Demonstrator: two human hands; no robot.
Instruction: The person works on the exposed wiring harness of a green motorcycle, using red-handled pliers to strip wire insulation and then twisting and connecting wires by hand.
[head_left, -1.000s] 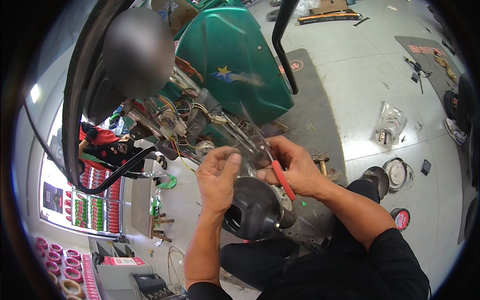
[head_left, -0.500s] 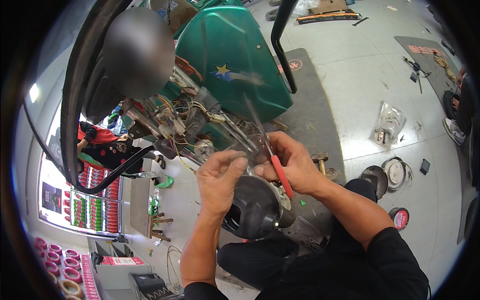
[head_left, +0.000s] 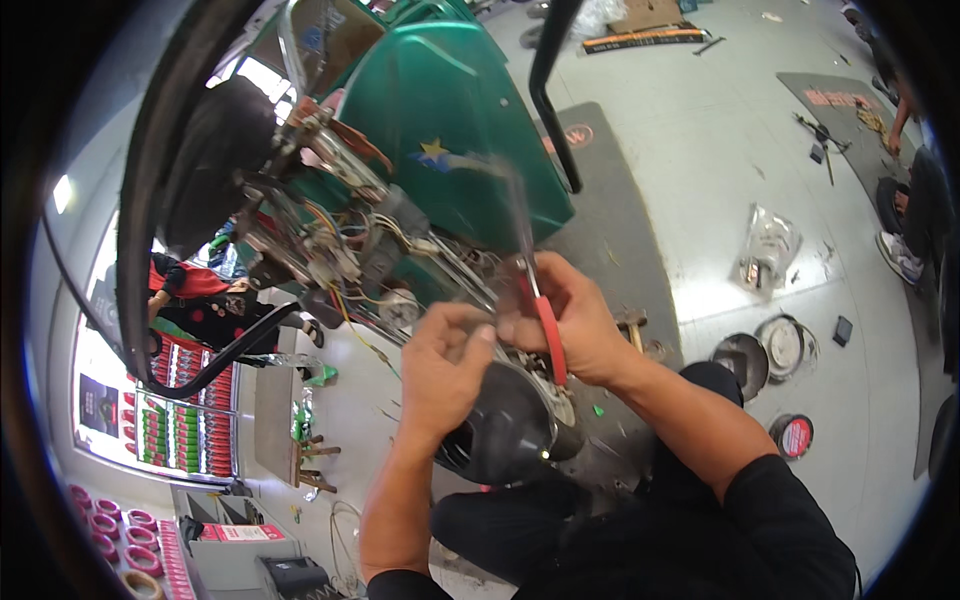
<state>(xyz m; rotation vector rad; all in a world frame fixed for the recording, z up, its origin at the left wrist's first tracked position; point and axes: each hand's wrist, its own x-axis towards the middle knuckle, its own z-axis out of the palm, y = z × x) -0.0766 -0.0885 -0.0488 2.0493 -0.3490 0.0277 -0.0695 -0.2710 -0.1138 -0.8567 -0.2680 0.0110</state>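
Note:
Closed around a red-handled hand tool (head_left: pixel 551 340), my right hand (head_left: pixel 585 330) is just right of the middle. The tool's thin metal end points away from me and is smeared by motion, so its exact kind is unclear. My left hand (head_left: pixel 440 370) is beside it, thumb and fingers pinched together close to the right fingertips; whatever they pinch is blurred. Below both hands sits a rounded black shell (head_left: pixel 512 420). Beyond them, bundles of coloured wires and connectors (head_left: pixel 330 255) spill from an opened vehicle frame, beside a green body panel (head_left: pixel 450 110) with a star decal.
A black bar (head_left: pixel 545 95) juts down past the green panel. On the floor to the right lie a clear plastic bag (head_left: pixel 768 248), round metal parts (head_left: pixel 742 362) and a round tin (head_left: pixel 793 437). Other people are at the left and right edges. A wooden stool (head_left: pixel 275 415) stands left.
The view has shifted slightly. My right hand has turned the tool a little more upright and stays close to my left; both hands' fingertips are now blurred.

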